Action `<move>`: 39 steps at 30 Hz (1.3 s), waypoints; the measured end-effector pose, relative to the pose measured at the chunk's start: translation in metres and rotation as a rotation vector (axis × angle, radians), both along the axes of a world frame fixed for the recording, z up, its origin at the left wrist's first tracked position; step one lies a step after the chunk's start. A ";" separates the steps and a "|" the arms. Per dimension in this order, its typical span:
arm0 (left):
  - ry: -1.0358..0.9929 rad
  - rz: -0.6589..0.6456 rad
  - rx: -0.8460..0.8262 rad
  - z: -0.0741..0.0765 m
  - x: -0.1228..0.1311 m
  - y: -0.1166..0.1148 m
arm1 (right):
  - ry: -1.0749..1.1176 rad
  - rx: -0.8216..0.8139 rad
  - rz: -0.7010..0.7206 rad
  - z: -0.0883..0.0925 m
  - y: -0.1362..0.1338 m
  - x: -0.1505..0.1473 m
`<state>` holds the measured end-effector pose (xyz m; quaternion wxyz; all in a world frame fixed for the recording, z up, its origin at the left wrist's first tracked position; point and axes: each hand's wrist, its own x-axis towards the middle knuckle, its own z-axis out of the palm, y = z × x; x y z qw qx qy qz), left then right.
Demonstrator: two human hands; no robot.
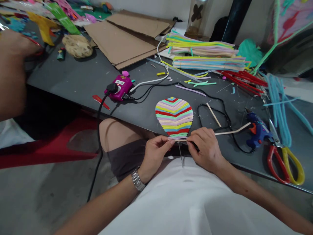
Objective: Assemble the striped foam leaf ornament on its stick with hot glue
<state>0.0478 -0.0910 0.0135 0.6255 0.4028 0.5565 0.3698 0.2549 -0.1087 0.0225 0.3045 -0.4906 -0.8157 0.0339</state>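
Observation:
A striped, balloon-shaped piece made of pipe cleaners lies at the table's front edge, its narrow end towards me. My left hand pinches the left side of that end with thumb and fingertips. From the right, my right hand is closed on a cream pipe cleaner laid across the narrow end. A cream length sticks out to the right beyond my right hand; whether it is the same piece is hidden. A thin wire stem hangs from the narrow end towards my white shirt.
At right lie a blue glue gun, scissors and blue pipe cleaners. Pipe-cleaner bundles and cardboard sit at the back. A magenta power adapter trails cords. Another person's arm is at far left.

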 end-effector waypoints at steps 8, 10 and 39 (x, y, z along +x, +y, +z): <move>0.045 -0.013 0.029 0.002 0.001 0.001 | -0.009 -0.020 0.006 -0.001 0.001 0.000; 0.126 -0.042 0.105 0.004 -0.004 0.000 | -0.017 -0.022 0.013 -0.001 0.001 0.001; 0.691 -0.461 1.053 0.026 -0.009 0.029 | -0.080 -0.054 0.176 0.020 0.012 -0.003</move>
